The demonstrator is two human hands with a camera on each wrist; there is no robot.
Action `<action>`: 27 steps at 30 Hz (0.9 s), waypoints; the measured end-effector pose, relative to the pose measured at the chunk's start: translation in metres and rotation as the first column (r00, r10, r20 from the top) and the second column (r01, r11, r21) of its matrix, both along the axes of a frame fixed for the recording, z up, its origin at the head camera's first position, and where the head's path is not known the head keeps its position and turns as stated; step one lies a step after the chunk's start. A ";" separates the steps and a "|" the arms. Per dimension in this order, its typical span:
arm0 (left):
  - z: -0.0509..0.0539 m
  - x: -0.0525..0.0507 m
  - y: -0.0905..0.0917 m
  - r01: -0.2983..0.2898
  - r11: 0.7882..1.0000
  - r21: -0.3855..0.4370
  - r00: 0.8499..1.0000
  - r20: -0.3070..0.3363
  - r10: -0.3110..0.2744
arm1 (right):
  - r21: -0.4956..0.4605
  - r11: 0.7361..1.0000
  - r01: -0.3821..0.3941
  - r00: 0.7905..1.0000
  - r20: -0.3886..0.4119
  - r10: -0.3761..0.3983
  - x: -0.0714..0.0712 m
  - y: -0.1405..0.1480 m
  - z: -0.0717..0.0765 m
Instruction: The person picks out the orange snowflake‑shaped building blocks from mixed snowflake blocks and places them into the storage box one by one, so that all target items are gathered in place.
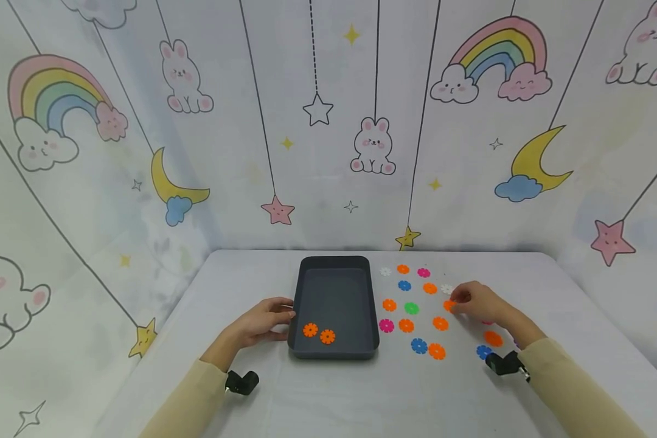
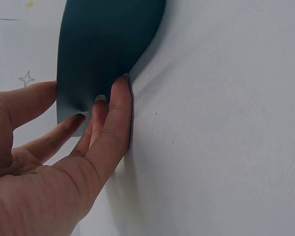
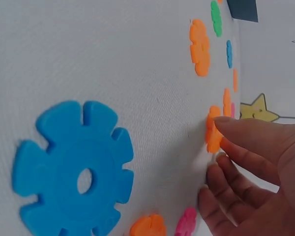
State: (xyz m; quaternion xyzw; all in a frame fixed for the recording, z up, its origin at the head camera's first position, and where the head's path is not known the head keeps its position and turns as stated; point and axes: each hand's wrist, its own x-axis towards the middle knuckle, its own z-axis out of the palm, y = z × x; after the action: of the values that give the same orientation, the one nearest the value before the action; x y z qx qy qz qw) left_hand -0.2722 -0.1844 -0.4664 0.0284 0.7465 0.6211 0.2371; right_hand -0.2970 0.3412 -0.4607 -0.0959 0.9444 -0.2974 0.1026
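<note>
Right grip [image 1: 477,301] pinching a flat orange plastic flower-shaped disc [image 3: 212,137] right of the dark grey rectangular tray [image 1: 336,298], I'd best hold it lightly by its notched edge, my left grip [image 1: 265,319], fingers relaxed, resting against the tray's left wall.

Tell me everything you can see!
Table: one, white, underneath
Backdrop: one, white with cartoons, behind
Tray: one, dark grey, on the table
Orange pieces: two, orange, inside the tray
Loose orange pieces: at least seven, orange, right of the tray
Blue pieces: at least three, blue, there
Pink pieces: at least three, pink, there
White pieces: at least two, white, there
Green piece: one, green, there
Gadgets: two, black, either side of the tray
Sleeves: two, beige, bottom left and right
Left hand: one, touching the tray
Right hand: one, pinching another orange piece
</note>
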 end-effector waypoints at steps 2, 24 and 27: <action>0.000 0.000 0.000 0.000 1.000 -0.001 1.000 -0.001 0.000 | 0.002 1.000 0.001 1.000 0.003 -0.002 0.000 0.001 0.001; -0.002 0.001 0.001 -0.010 1.000 0.002 1.000 -0.006 0.010 | -0.012 1.000 0.001 0.993 -0.120 -0.003 0.014 -0.007 0.012; -0.001 0.001 0.001 -0.012 1.000 -0.001 1.000 -0.005 0.012 | -0.025 1.000 -0.009 0.990 -0.141 0.006 0.017 -0.015 0.018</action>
State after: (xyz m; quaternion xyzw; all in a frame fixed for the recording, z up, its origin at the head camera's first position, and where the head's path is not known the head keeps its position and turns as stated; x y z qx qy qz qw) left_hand -0.2717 -0.1833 -0.4677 0.0252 0.7475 0.6221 0.2315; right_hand -0.2802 0.3265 -0.4423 -0.1216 0.9450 -0.3014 0.0356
